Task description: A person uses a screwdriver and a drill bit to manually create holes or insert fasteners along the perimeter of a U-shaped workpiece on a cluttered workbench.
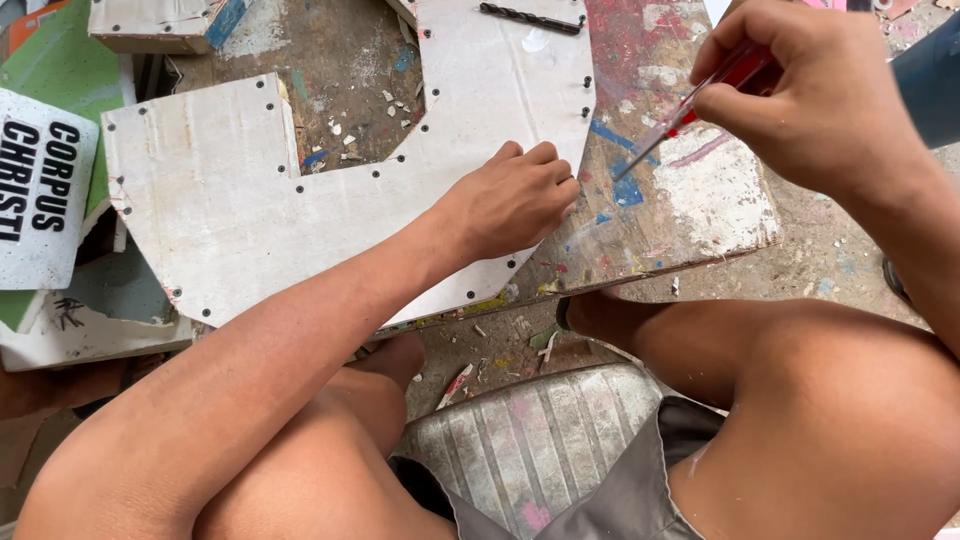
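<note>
A white, curved flat panel [230, 200] with small dark screws along its edges lies on a paint-stained wooden board [690, 190]. My left hand [510, 198] rests on the panel's right edge, fingers curled, fingertips pinched at the rim. My right hand [815, 90] is raised at the upper right and grips a red-handled screwdriver [680, 115], whose metal tip points down-left toward the panel's edge, close to my left fingertips.
A dark drill bit [530, 17] lies on the panel's far part. White signboards and panel pieces [45, 190] are stacked at the left. Debris chips litter the board inside the cutout [350, 125]. I sit on a worn ribbed seat [530, 440], knees either side.
</note>
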